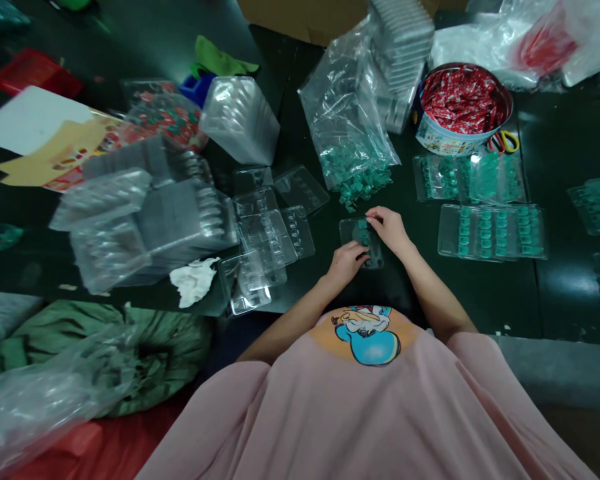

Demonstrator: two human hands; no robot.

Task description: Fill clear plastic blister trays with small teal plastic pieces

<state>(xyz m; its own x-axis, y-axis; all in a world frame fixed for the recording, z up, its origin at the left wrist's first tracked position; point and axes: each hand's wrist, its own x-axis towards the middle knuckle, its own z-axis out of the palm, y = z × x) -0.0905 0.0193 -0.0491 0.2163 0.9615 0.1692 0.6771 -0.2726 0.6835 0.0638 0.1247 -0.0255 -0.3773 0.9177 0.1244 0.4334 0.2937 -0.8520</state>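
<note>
From the head view, the fingers hide a good bit of the small clear tray, which lies near the desk's front edge, right before the person. Left hand has curled fingertips on its lower half, right hand has fingertips at its top edge. Can't tell if either grip is actually pinching a green piece or just pressing. The scissors' blades are hard to make out, and two green-filled trays get cut off at the desk's right side.

Counts: one tray under the hands, one tin of red packets, one pair of scissors. The loose clear trays to the left overlap too much for a sure number, same for the green pile spilling from the plastic bag.

Edges: one loose tray pokes out at the desk's front edge. Dark desktop shows between the right forearm and the nearest filled tray, so decent elbow room there; the left hand has a narrower strip beside the loose trays.
</note>
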